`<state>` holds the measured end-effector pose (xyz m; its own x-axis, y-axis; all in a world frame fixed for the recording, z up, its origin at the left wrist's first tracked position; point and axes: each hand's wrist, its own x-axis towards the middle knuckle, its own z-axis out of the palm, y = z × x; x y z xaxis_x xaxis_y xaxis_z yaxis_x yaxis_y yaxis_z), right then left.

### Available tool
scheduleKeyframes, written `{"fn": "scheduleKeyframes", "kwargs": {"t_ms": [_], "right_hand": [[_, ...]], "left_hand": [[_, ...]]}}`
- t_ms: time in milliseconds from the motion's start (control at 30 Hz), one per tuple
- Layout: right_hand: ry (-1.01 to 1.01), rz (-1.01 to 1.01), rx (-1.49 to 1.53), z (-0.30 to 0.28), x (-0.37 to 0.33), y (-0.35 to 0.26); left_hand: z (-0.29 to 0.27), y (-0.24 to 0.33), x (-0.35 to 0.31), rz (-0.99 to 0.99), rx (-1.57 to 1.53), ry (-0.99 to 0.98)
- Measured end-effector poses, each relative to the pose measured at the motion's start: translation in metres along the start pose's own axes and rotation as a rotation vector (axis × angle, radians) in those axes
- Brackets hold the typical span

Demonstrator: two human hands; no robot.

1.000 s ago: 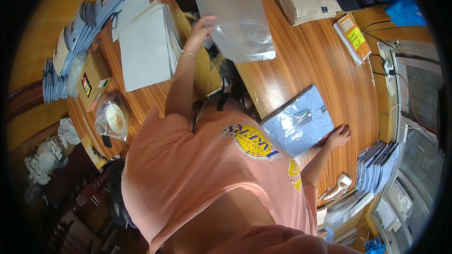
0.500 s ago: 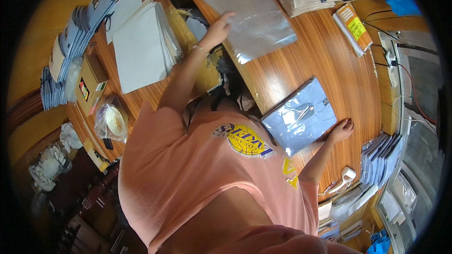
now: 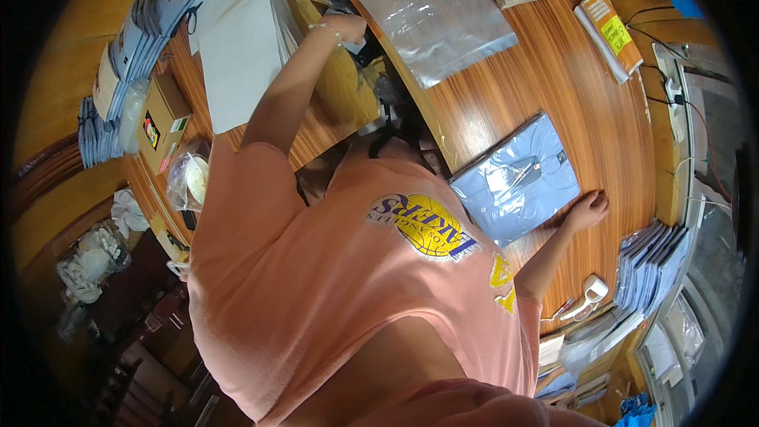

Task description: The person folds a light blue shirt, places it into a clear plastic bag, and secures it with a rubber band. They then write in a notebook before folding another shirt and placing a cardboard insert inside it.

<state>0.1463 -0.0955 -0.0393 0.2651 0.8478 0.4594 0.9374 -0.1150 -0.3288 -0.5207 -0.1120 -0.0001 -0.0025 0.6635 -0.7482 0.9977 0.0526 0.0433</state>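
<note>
Head view: the left hand [image 3: 345, 29] is held just off the wooden table's [image 3: 609, 126] left edge, any pinch hidden; the right hand [image 3: 589, 209] is rested, curled, its grip unclear, beside the bagged blue shirt [image 3: 545, 178]. Reaching seems in hand; a firm grasp is apparently called for.

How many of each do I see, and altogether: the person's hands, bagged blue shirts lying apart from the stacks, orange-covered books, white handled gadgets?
Left hand and right hand: 2
Bagged blue shirt showing, apart from the stacks: 1
Orange-covered book showing: 1
White handled gadget: 1
Total: 5
</note>
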Motion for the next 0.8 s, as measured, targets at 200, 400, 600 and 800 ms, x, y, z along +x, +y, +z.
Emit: {"fn": "scheduleKeyframes", "kwargs": {"t_ms": [200,400,600,800], "right_hand": [[-0.008,0.038,-0.041,0.006,0.0,0.005],[0.01,0.027,-0.072,0.002,-0.001,0.002],[0.013,0.001,-0.144,0.005,0.001,0.0],[-0.053,0.107,-0.09,0.005,-0.001,0.005]], "left_hand": [[0.065,0.01,0.07,0.328,0.305,-0.137],[0.078,0.04,0.099,0.153,0.122,-0.258],[0.08,0.038,0.113,0.11,0.046,-0.282],[0.078,0.039,0.123,0.084,-0.028,-0.277]]}}
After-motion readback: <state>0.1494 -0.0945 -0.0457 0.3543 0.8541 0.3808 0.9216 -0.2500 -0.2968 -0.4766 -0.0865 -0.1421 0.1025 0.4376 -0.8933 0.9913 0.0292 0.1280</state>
